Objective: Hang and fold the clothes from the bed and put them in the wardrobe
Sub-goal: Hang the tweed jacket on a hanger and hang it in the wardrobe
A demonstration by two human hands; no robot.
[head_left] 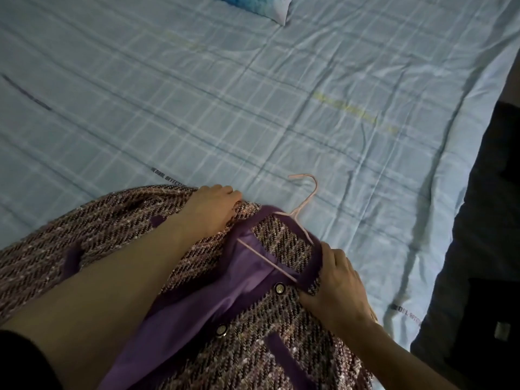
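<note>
Tweed jacket [135,229] — purple lining and trim, metal buttons, spread at the near edge of the bed [253,108]. Pink hanger [302,204]: arms inside the collar, hook lying out on the checked sheet. Your left hand [209,211] grips the left shoulder fabric, fingers curled; your right hand [339,282] pinches the right collar edge. Pillow [270,7] — far end.

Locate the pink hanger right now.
Head view, lower centre: the pink hanger is inside the tweed jacket on the bed, hook poking out of the collar between both hands.
</note>
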